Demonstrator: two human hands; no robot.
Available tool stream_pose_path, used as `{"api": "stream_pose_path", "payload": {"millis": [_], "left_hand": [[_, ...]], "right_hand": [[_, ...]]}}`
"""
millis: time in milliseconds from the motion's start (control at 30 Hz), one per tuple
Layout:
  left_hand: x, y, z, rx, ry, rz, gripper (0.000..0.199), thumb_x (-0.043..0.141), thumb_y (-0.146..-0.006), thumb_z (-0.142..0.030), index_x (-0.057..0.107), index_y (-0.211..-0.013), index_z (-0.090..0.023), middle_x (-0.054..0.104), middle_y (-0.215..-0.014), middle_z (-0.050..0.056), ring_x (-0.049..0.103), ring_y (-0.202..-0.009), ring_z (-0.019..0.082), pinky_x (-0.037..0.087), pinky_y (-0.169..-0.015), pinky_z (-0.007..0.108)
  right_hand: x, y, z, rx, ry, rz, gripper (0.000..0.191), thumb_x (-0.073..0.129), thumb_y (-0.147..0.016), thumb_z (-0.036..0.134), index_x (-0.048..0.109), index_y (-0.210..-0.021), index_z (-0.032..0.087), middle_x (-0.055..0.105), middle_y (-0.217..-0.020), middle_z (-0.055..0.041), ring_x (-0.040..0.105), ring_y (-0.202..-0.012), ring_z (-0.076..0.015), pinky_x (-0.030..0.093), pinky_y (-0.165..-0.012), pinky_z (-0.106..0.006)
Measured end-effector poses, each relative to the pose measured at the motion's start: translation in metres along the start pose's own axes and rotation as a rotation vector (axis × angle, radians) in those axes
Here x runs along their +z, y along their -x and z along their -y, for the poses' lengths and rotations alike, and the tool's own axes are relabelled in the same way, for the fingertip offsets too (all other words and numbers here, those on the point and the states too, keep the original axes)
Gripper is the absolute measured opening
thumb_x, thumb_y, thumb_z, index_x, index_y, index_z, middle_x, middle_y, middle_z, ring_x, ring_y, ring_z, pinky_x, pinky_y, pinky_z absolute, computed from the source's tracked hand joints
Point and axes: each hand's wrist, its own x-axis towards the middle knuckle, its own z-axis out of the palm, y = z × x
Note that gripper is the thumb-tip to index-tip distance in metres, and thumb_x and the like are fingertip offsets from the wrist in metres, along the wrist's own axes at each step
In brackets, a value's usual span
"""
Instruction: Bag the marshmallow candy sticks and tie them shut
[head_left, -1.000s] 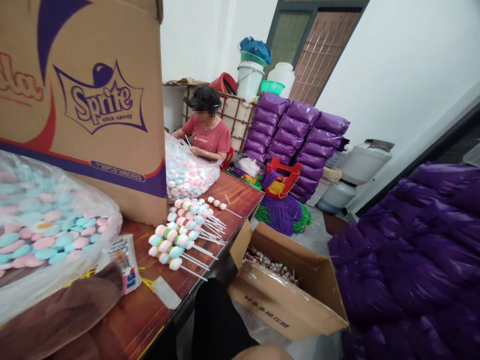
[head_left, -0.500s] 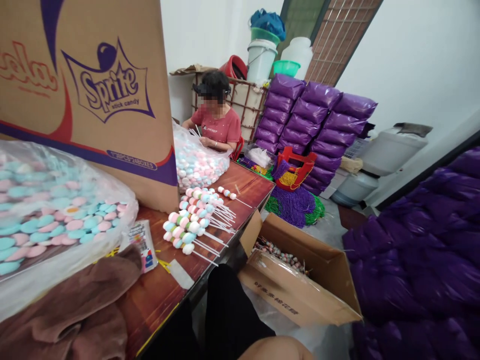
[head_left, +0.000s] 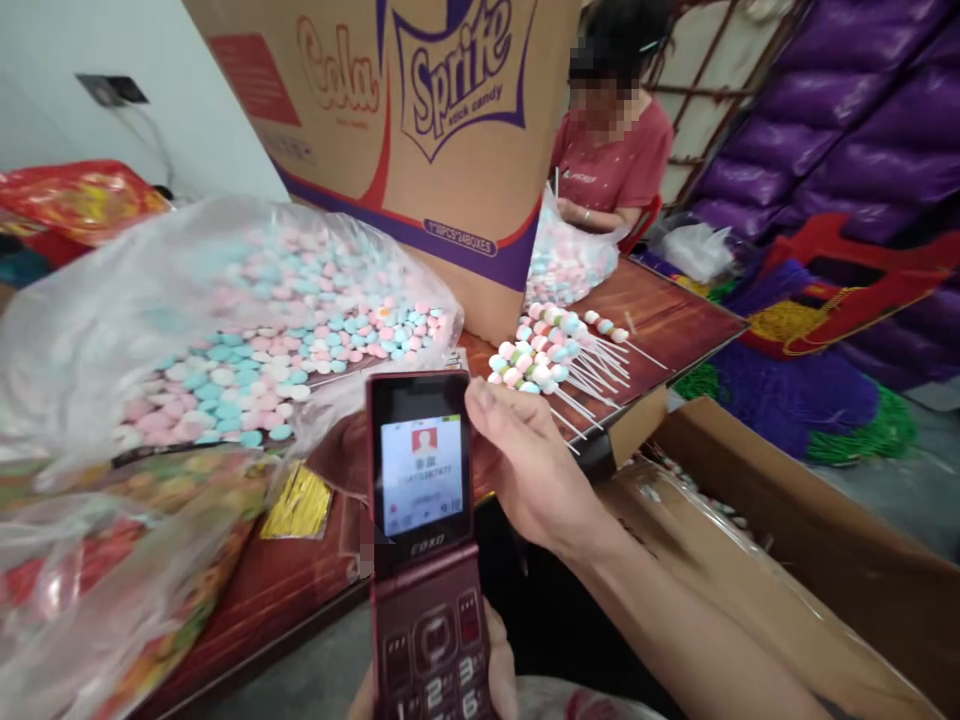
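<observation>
A dark red flip phone stands unfolded in front of me, its screen lit with a picture icon and blurred text. My left hand is wrapped round the keypad half from below; only some of its fingers show at the edges. My right hand pinches the top right edge of the screen half, thumb in front and the other fingers mostly hidden. Behind it on the table lies a pile of marshmallow skewers with white sticks. One separate skewer lies beyond the pile.
A big clear bag of pastel marshmallows covers the table's left. Gold twist ties lie nearer. A tall carton stands behind; across the table sits a person in a red shirt. An open cardboard box is at right.
My view has turned left and down. Both hands have come into sight with the unfolded flip phone, which did not show before.
</observation>
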Motion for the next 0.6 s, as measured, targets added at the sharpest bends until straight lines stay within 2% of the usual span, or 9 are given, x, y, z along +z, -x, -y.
{"api": "stream_pose_path", "payload": {"millis": [100, 167, 267, 367, 500, 600], "left_hand": [[-0.018, -0.008, 0.006, -0.019, 0.061, 0.071, 0.076, 0.078, -0.063, -0.065, 0.061, -0.122, -0.021, 0.068, -0.095, 0.007, 0.067, -0.071, 0.021, 0.056, -0.058, 0.032], [-0.026, -0.012, 0.013, -0.032, 0.094, 0.084, 0.084, 0.081, -0.053, -0.067, 0.063, -0.122, -0.023, 0.068, -0.092, 0.007, 0.068, -0.065, 0.022, 0.054, -0.056, 0.031], [-0.032, -0.014, 0.022, -0.034, 0.169, 0.094, 0.077, 0.074, -0.064, -0.068, 0.061, -0.124, -0.022, 0.066, -0.094, 0.009, 0.069, -0.066, 0.023, 0.053, -0.058, 0.032], [-0.03, -0.017, 0.024, -0.028, 0.246, 0.144, 0.074, 0.073, -0.068, -0.067, 0.061, -0.123, -0.02, 0.064, -0.095, 0.009, 0.069, -0.07, 0.022, 0.053, -0.058, 0.028], [-0.014, -0.023, 0.021, -0.034, 0.253, 0.252, 0.068, 0.067, -0.076, -0.065, 0.058, -0.126, -0.02, 0.062, -0.104, 0.009, 0.07, -0.08, 0.02, 0.052, -0.064, 0.023], [0.002, -0.025, 0.018, 0.001, 0.284, 0.228, 0.062, 0.062, -0.082, -0.063, 0.058, -0.128, -0.021, 0.062, -0.107, 0.007, 0.069, -0.084, 0.018, 0.052, -0.067, 0.022]], "right_hand": [[-0.015, -0.013, -0.013, 0.029, -0.064, -0.105, 0.031, 0.068, -0.084, 0.049, 0.067, -0.068, 0.022, 0.066, -0.07, 0.0002, 0.06, -0.072, -0.0155, 0.049, -0.064, -0.028], [-0.022, -0.018, -0.019, 0.045, -0.082, -0.159, 0.03, 0.072, -0.08, 0.049, 0.067, -0.069, 0.022, 0.068, -0.073, -0.0007, 0.062, -0.078, -0.0171, 0.05, -0.069, -0.029], [-0.027, -0.024, -0.021, 0.041, -0.088, -0.186, 0.028, 0.076, -0.076, 0.048, 0.069, -0.071, 0.021, 0.069, -0.075, -0.0007, 0.063, -0.083, -0.0177, 0.05, -0.074, -0.03], [-0.03, -0.027, -0.02, 0.039, -0.039, -0.198, 0.031, 0.075, -0.076, 0.049, 0.068, -0.065, 0.021, 0.068, -0.072, -0.0004, 0.062, -0.08, -0.0165, 0.049, -0.072, -0.029], [-0.036, -0.026, -0.02, -0.027, 0.091, -0.203, 0.032, 0.072, -0.081, 0.045, 0.065, -0.061, 0.02, 0.065, -0.072, 0.0009, 0.058, -0.076, -0.0131, 0.045, -0.069, -0.027], [-0.039, -0.021, -0.015, -0.088, 0.231, -0.179, 0.034, 0.066, -0.087, 0.042, 0.063, -0.062, 0.019, 0.056, -0.066, 0.0031, 0.049, -0.064, -0.0097, 0.04, -0.062, -0.024]]}}
